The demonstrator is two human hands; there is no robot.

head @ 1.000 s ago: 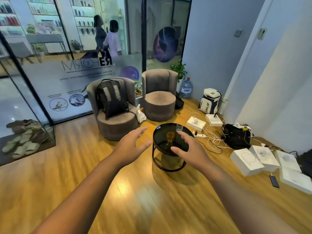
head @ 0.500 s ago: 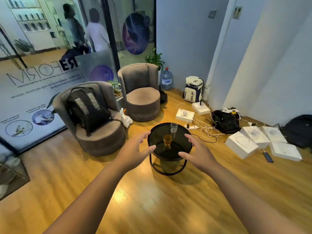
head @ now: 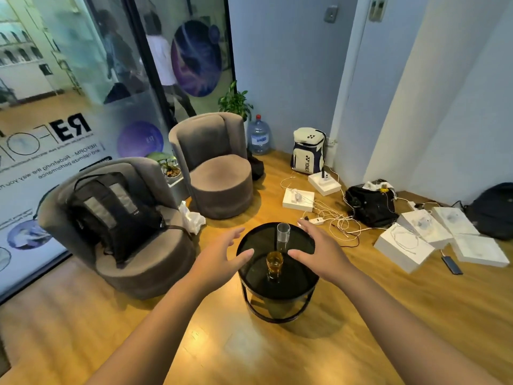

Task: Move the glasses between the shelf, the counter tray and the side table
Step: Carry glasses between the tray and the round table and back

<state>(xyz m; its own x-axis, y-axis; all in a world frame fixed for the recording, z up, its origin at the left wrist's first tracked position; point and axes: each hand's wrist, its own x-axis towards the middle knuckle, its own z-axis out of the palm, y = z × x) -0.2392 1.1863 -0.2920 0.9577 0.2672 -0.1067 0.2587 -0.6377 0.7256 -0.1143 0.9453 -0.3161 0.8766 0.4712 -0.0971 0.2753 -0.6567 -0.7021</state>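
We see a round black side table (head: 302, 284) standing on the wooden floor (head: 249, 351), with two glasses on its dark top. The amber glass (head: 274, 263) stands upright near the middle of the table, and the tall clear glass (head: 283, 235) stands upright just behind it, toward the far rim. Our left hand (head: 219, 259) reaches in from the left with an open grip, fingers spread, thumb pointing toward the amber glass but apart from it. Our right hand (head: 319, 251) comes in from the right, its grip open too, thumb near the amber glass and fingers beside the clear one; neither hand holds anything. Beyond the table, a black backpack (head: 113, 212) sits on the nearer grey armchair (head: 155, 262), and white boxes (head: 405, 250) with cables lie on the floor to the right.
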